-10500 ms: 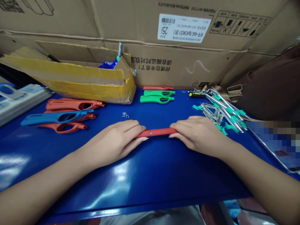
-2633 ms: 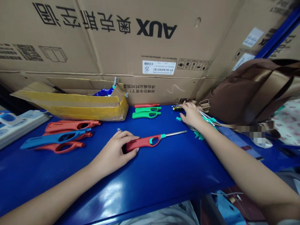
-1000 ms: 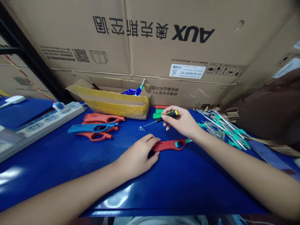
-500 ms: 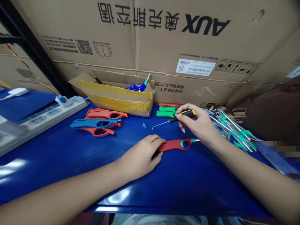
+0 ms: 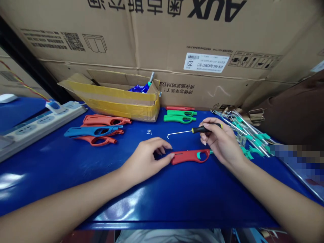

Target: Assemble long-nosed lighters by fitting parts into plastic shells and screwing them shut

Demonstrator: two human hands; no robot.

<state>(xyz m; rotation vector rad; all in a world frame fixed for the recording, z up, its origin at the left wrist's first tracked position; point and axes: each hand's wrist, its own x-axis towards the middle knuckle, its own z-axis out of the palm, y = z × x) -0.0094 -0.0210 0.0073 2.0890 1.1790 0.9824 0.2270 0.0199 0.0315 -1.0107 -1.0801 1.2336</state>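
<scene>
A red lighter body (image 5: 186,156) with a green trigger lies flat on the blue table. My left hand (image 5: 148,153) is at its left end, fingers curved and apart, the thumb tip touching or nearly touching the red body. In my right hand (image 5: 222,140) is a screwdriver (image 5: 202,129) with a black and yellow handle, its thin shaft pointing left. A tiny pale piece (image 5: 167,136) shows at the screwdriver's tip, above the table. Several small white pins (image 5: 149,132) lie beyond my left hand. Part of the lighter's metal tube is hidden behind my right hand.
Red and blue lighter shells (image 5: 93,131) are stacked to the left, green ones (image 5: 178,118) behind. An open carton (image 5: 118,106) stands at the back. Metal tubes with green parts (image 5: 250,133) lie right. A power strip (image 5: 37,126) runs along the left.
My left fingers have loosened from the red lighter and spread. My right hand has drawn the screwdriver slightly to the right. The camera view has shifted a little.
</scene>
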